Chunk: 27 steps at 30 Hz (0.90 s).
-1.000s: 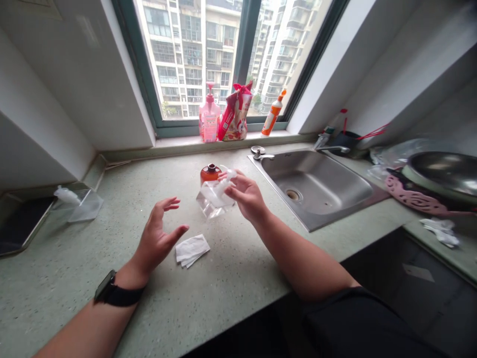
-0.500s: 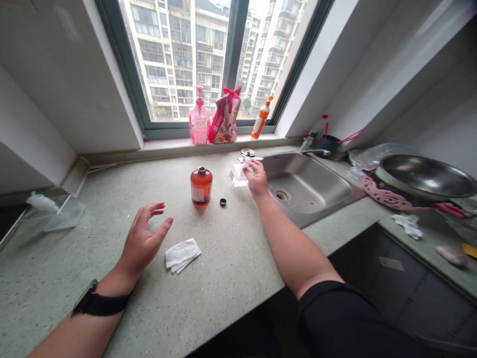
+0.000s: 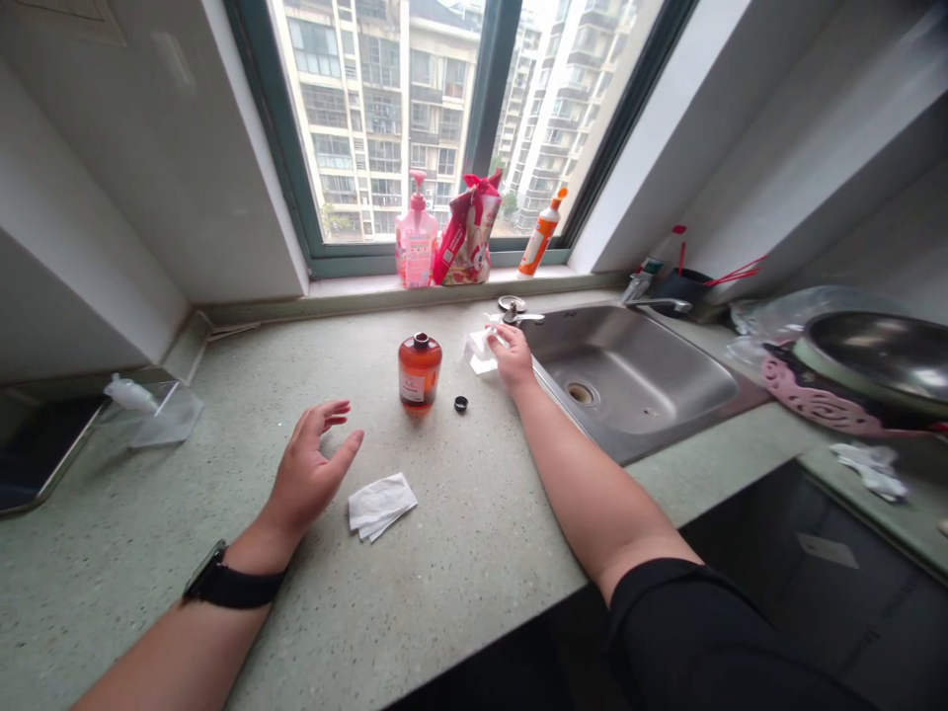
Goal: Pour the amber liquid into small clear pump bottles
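A clear, squarish container with a white top stands beside the sink. My right hand is closed at that top, its fingers partly covering it. My left hand is held above the counter with fingers apart and nothing in them. Between the two hands stands an amber bottle with a pale label and an uncapped neck. Its likely cap, a small black one, lies just to the right. Folded white tissue is on the counter near my left hand.
At right is a steel sink with a faucet. A pink pump bottle, a red bag and an orange bottle line the sill. Another clear container lies at left. A metal basin sits far right.
The view has turned slightly, shifting everything rightward. My right hand has come down a little at the clear container's top. My left hand keeps its open pose.
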Available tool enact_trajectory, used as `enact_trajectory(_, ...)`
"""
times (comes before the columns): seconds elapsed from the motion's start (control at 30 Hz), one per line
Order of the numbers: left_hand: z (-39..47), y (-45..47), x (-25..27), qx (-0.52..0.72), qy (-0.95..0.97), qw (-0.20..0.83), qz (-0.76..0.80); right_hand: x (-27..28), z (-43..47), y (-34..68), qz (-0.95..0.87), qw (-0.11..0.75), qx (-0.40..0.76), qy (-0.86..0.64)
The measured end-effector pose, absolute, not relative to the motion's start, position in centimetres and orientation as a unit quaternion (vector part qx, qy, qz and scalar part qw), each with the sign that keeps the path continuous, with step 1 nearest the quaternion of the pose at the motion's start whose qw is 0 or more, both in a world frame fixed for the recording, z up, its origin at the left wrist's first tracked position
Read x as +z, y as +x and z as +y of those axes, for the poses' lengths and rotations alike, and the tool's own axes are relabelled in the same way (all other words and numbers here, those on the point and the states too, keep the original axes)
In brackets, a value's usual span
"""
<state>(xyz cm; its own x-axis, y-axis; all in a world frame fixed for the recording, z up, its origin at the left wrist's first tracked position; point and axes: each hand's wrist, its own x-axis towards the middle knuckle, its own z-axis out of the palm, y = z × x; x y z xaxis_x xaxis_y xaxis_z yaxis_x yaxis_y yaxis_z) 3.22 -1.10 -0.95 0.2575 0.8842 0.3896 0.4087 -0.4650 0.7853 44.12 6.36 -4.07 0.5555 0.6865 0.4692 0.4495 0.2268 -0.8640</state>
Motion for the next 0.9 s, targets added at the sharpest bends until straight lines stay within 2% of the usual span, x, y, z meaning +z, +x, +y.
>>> enact_trajectory(0.27, -1.0, 2.9, -1.0, 0.439, 0.74, 0.278, 0.428, -3.3, 5.2, 43.8, -0.44, 0.644, 0.059, -0.623)
enact_trajectory(0.37, -1.0, 2.9, -0.8, 0.474, 0.726, 0.261, 0.424, -1.5, 3.5, 42.6, -0.437, 0.677, -0.018, -0.592)
enact_trajectory(0.47, -1.2, 2.8, -0.4, 0.514, 0.716, 0.226, 0.415, 0.9, 0.8, 39.8, -0.508, 0.676, -0.067, -0.53)
enact_trajectory(0.63, -0.7, 1.8, 0.5, 0.532, 0.715, 0.153, 0.426, 3.3, -3.8, 33.4, -0.691, 0.579, -0.057, -0.429)
enact_trajectory(0.8, 1.9, -2.2, 1.7, 0.55, 0.677, 0.025, 0.488, 1.5, -4.5, 29.3, -0.843, 0.437, 0.006, -0.314)
enact_trajectory(0.9, 4.1, -6.4, 1.6, 0.578, 0.597, -0.052, 0.554, 0.4, -4.0, 29.0, -0.859, 0.405, 0.026, -0.312)
